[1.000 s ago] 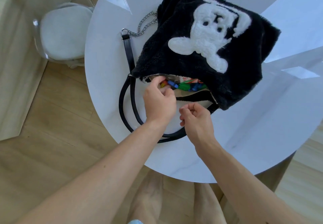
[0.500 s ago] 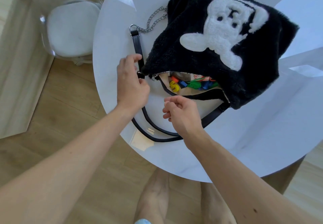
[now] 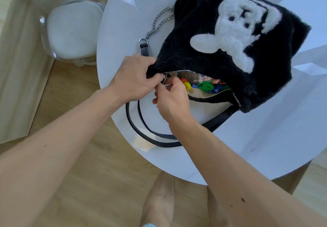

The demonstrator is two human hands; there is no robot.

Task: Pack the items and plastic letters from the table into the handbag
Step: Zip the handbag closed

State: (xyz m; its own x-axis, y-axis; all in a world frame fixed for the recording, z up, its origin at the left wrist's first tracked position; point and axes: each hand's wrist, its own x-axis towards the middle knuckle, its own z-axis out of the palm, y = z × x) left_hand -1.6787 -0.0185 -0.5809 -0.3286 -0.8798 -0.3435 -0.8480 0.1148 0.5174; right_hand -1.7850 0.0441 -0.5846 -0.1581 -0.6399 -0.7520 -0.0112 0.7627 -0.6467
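**Both hands at the zipper end of one open handbag**

One round white table fills the right and far part of the view. One clear chair with a pale grey cushion stands at its left, on the wooden floor.

One black furry handbag lies flat on the table, its mouth turned toward the near side. A single white plush figure covers its upper face. The zipper is undone along nearly the whole mouth, showing a beige lining. One black strap loops from the bag's left corner around the near table edge and back to the right corner. One silver chain runs from the strap's ring to the far left side of the bag.

Inside the mouth lie the plastic letters, crowded together: one orange, one yellow, one large green, and several blue pieces whose number cannot be told. A bit of printed packaging shows behind them.

The left hand grips the bag's left corner, fingers curled over the fur and thumb pressed beneath. Just beside it, the right hand pinches the metal zipper pull between thumb and forefinger, the other fingers curled under. The two hands almost touch.

Two bare feet show below the table edge.
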